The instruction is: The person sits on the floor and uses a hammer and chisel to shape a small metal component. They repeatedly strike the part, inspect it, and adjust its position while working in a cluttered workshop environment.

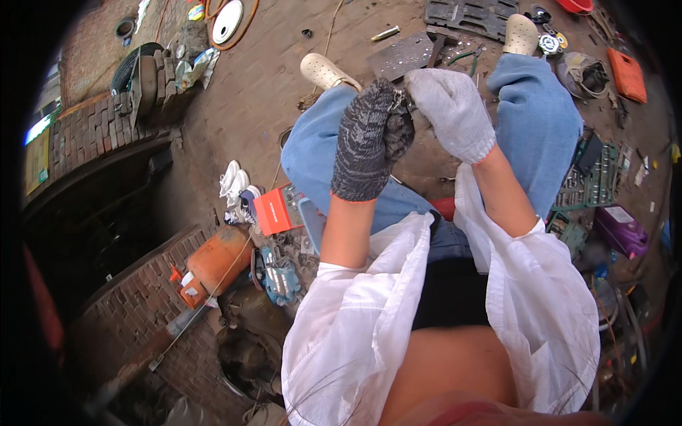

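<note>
My left hand, in a dark grey knitted glove, is closed with its fingers curled in. Against it comes my right hand, in a pale grey glove, its fingertips pinched together. A small dark, metallic-looking piece shows where the fingers meet; the gloves cover most of it, and its kind cannot be made out. Both hands are held over the ground between my knees. Just beyond them lie a flat metal plate and a pair of pliers with green handles.
A socket set, a purple bottle and an orange-red container lie to the right. On the left are a red box, white shoes and an orange cylinder. A black plastic case lies beyond my feet.
</note>
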### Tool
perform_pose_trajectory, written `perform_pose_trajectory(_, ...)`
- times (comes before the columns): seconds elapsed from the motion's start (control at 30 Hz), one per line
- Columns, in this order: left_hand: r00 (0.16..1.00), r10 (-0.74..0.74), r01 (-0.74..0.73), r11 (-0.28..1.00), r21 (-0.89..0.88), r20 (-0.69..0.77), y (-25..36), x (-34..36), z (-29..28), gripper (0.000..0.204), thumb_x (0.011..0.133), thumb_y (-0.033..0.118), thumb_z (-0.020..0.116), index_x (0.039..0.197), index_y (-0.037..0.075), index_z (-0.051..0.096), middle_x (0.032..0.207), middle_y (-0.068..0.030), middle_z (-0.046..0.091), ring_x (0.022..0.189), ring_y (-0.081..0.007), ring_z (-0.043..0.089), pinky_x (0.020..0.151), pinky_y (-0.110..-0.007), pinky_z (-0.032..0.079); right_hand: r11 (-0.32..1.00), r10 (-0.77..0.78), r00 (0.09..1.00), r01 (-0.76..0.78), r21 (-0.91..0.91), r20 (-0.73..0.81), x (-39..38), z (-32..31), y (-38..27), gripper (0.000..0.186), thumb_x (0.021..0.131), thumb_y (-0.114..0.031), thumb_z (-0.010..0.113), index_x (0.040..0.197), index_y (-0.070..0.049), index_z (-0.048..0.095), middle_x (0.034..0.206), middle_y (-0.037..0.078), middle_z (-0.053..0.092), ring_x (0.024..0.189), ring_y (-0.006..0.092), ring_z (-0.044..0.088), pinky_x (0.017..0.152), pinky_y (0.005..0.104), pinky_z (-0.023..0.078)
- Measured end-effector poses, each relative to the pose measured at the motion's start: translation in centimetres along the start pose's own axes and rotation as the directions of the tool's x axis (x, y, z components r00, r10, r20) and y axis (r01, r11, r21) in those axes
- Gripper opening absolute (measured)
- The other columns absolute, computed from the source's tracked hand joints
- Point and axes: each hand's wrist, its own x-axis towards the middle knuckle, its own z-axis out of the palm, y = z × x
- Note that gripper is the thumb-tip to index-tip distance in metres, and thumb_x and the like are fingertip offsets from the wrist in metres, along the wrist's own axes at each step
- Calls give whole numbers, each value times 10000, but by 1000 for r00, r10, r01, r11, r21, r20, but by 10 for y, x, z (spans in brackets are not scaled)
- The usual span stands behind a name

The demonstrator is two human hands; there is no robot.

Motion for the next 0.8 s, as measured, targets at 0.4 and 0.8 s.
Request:
perform_pose_trajectory(0.4,887,459,-437,807,398,44,3,-1,-4,201,760,201,641,802,36,534,754,4,524,646,-88,490,586,-205,408,872,367,923,-384,305,113,5,14,-8,362,830,-357,518,739,-15,595,525,41,497,458,83,468,434,237,382)
perform_pose_trajectory(0.8,686,408,-601,-150,786,602,33,-2,-14,266,629,111,751,783,29,550,666,0,510,584,-93,466,543,-239,400,993,33,971,-58,102,238,-2,0,-2,352,717,-45,530,1068,-33,520,667,120,530,568,256,539,516,317,432)
